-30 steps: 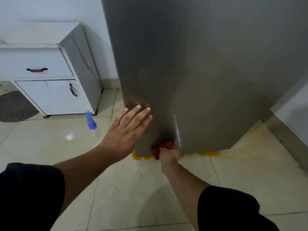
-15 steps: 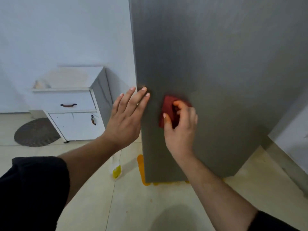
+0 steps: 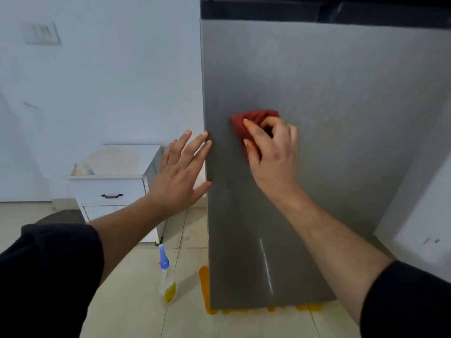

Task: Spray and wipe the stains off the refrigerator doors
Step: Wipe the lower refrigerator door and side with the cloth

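Refrigerator door (image 3: 329,106) fills the right of my view, a tall grey panel standing upright with its long axis running floor to top and its face turned toward me. Its top edge sits under a dark band, and its bottom edge ends just above the floor (image 3: 231,325), where something orange (image 3: 204,276) shows along the lower left corner and under the bottom edge. My right hand (image 3: 273,152) is clenched around a bunched red cloth (image 3: 246,123) and presses it flat on the door face, near the left edge and roughly at mid height. My left hand (image 3: 180,174) is released and spread wide, fingertips touching the door's left edge, thumb against the edge lower down. A spray bottle (image 3: 167,279) with a blue nozzle and yellow liquid stands upright on the floor, just left of the door's lower left corner, nozzle pointing up. Behind it a white cabinet (image 3: 112,186) with a dark drawer handle stands against the wall.
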